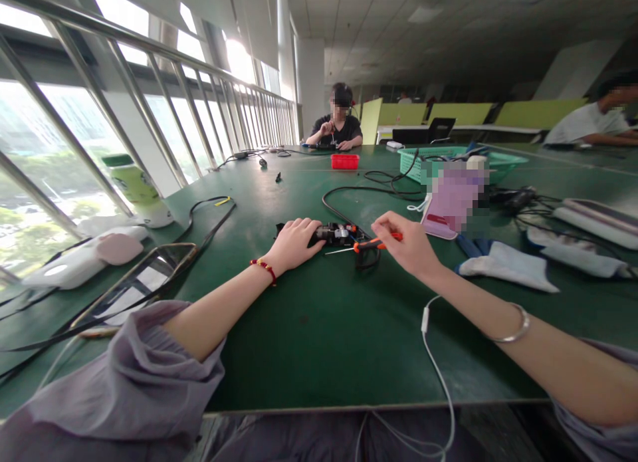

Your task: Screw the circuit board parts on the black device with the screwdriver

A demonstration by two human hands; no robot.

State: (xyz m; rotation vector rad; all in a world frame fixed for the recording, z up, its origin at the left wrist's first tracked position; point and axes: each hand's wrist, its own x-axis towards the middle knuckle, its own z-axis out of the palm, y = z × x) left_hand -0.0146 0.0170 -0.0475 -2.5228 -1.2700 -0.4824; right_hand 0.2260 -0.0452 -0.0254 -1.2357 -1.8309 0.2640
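Observation:
My left hand [298, 241] lies over the left part of a black device [326, 234] on the table, its fingers wrapped around it. Silver and orange parts and wires show at the device's open right end, where a black cable [333, 206] runs nearby. My right hand [409, 244] is closed, just right of the device, with a screwdriver [371, 245] in it. The screwdriver has an orange and black handle, and its metal shaft points left, in front of the device. Whether the thumb and forefinger also pinch something small cannot be made out.
Around me on the green table [319, 342] are a phone [144, 279] with straps, a bottle [137, 189], a purple case [451, 203], gloves [513, 266], a green basket [411, 166] and a red box [345, 161]. A white earphone cord [433, 355] hangs before me. Another person [339, 123] sits opposite.

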